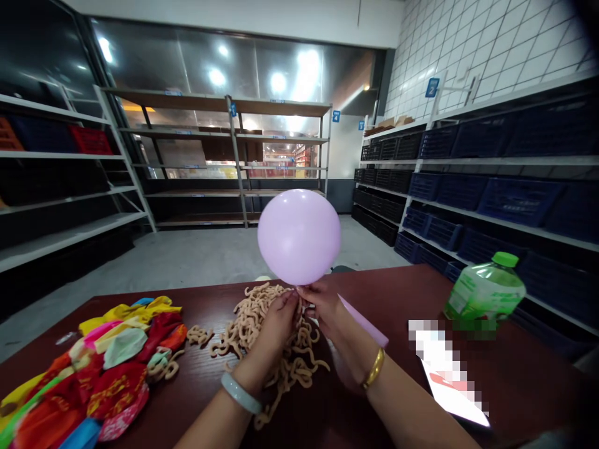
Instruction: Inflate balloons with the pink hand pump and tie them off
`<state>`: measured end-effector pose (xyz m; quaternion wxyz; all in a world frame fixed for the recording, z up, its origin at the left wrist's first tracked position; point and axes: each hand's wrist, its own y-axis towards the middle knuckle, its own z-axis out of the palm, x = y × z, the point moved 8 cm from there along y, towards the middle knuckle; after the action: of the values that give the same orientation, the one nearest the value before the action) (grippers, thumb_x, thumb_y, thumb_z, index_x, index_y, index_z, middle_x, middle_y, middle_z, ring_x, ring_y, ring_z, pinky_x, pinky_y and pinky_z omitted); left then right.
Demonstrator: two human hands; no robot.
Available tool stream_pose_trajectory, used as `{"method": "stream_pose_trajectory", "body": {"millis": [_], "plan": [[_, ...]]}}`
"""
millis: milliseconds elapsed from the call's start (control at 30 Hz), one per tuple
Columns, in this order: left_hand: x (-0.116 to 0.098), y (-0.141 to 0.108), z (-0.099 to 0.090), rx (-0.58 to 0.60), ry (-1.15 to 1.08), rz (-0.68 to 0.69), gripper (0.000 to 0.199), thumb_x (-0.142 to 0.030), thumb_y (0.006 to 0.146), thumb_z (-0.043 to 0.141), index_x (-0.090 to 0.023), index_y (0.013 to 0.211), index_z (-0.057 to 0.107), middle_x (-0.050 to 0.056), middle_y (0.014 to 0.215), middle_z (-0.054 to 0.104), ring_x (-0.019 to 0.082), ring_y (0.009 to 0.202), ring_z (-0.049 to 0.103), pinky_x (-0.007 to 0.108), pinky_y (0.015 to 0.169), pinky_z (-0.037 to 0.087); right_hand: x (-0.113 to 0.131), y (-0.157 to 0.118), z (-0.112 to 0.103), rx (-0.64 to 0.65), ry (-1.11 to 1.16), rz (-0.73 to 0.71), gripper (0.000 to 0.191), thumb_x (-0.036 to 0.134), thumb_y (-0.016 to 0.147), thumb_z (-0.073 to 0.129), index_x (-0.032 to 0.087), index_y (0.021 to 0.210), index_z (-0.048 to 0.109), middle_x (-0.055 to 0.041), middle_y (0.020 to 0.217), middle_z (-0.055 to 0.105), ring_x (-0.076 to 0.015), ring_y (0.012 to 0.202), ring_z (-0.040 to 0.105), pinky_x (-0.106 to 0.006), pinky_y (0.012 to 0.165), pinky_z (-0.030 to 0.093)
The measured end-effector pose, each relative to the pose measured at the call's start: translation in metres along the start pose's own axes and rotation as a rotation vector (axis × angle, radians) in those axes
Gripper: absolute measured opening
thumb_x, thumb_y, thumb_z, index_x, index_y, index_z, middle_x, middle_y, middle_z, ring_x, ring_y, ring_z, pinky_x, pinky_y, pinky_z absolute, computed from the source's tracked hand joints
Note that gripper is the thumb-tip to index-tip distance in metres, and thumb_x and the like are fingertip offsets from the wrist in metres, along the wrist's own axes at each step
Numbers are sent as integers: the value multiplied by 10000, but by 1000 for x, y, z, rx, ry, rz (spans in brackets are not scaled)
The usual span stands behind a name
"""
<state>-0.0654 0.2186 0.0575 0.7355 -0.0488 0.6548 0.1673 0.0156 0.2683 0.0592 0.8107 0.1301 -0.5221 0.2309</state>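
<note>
An inflated pale purple balloon [299,236] stands upright over the table, its neck pointing down. My left hand [284,312] and my right hand [322,305] meet under it, fingers pinched together at the neck. The fingers hide the balloon's mouth and whatever else may be between them. A heap of tan, curly, cord-like pieces [250,318] lies on the table under and around my hands. Beside my right forearm, partly covered by it, a long purple thing [362,321] sticks out; its kind I cannot make out.
On the dark red table [206,399], a pile of colourful uninflated balloons [116,368] lies at the left. A phone [452,380] with a lit screen and a green-capped bottle [489,290] are at the right. Beyond are shelves [243,137] and dark blue crates [510,199].
</note>
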Motion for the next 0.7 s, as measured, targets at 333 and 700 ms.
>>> {"method": "stream_pose_trajectory", "body": {"millis": [333,700], "plan": [[10,19,-38,-148,84,43,351,-493,833,495,-163,768,595,-39,539,427,115,452,360,234,447,256,15,82,-6,-134,-63,-27,304,305,544,843,151,643,602,28,517,537,-53,418,368,-169,360,209],[11,17,-56,-296,-86,-3,258,-407,875,481,-192,783,588,-18,569,448,136,504,405,263,500,332,38,171,36,-132,-401,-34,219,291,737,758,158,740,584,-37,655,600,-105,536,507,-207,433,375]]}}
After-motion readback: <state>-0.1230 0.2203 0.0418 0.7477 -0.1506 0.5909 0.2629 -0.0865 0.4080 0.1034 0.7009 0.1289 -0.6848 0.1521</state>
